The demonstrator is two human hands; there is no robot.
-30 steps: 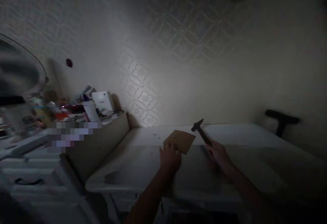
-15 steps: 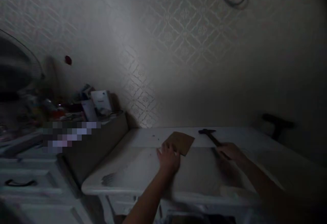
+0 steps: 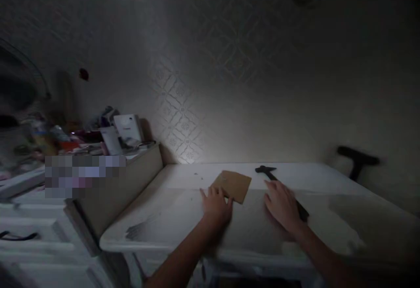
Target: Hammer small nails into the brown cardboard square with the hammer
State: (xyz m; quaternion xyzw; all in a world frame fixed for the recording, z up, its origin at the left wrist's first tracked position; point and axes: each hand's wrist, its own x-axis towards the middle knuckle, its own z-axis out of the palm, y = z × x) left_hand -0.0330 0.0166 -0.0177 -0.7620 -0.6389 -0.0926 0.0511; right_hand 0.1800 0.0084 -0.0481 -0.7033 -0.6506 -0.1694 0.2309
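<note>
A small brown square of board [image 3: 233,184] lies flat on the white table [image 3: 183,218]. My left hand [image 3: 215,205] rests on its near left corner, fingers spread and flat. A dark hammer [image 3: 278,183] lies on the table to the right of the board, its head pointing far left. My right hand [image 3: 282,205] lies open over the hammer's handle, fingers stretched out, no longer gripping it.
A brown box [image 3: 114,187] piled with cartons and clutter stands against the patterned wall at the left. White drawers [image 3: 29,235] sit at the far left. A dark T-shaped object [image 3: 358,160] stands at the table's far right.
My right hand held the hammer raised, brought it down to the table right of the board, then let go and opened. My left hand stayed on the board.
</note>
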